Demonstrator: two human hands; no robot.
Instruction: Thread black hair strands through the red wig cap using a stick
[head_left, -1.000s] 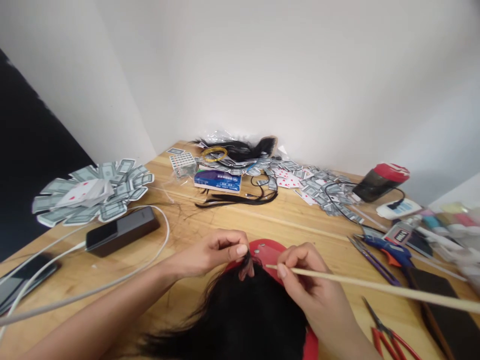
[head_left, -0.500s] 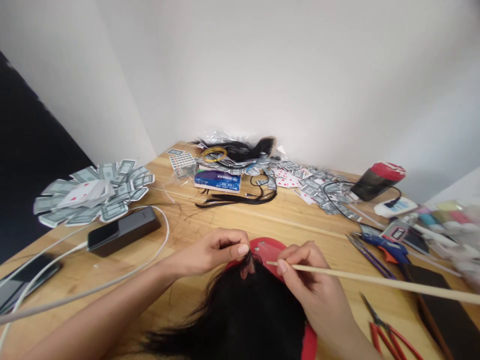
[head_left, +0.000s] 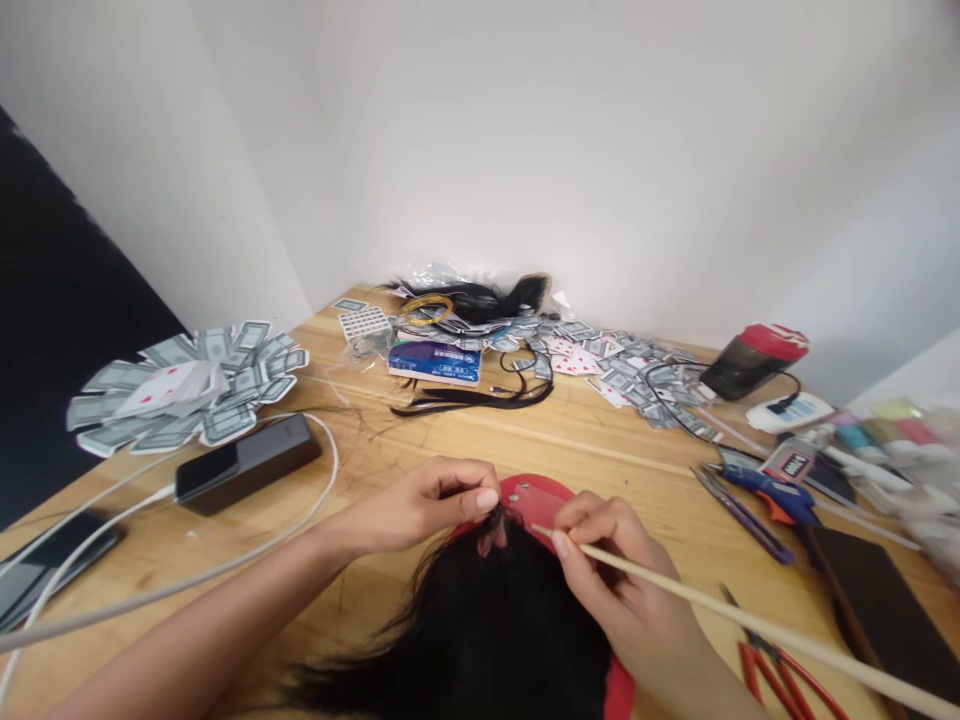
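Note:
Thumb and fingertips of my left hand [head_left: 442,503] pinch the top end of a bunch of black hair [head_left: 502,620]. The hair spreads down and to the left over a red rounded piece [head_left: 544,492], which shows at the top and lower right. A small pinkish patch shows through the hair just below the pinch. My right hand [head_left: 619,560] is closed around a long, thin wooden stick [head_left: 712,592] near its tip. That tip points left over the red piece, a little right of my left fingers. The stick's other end runs out at the right edge.
Red-handled pliers [head_left: 780,660], purple tweezers [head_left: 742,515] and a blue glue gun [head_left: 769,490] lie to the right. Playing cards [head_left: 630,370] are scattered at the back, near a blue box [head_left: 435,362]. A black power bank [head_left: 247,465] with white cables and a card fan [head_left: 187,385] lie left.
My right hand has tilted and dropped slightly, so the stick slopes more steeply down to the right. Its tip stays in nearly the same spot. My left hand and the hair hold still.

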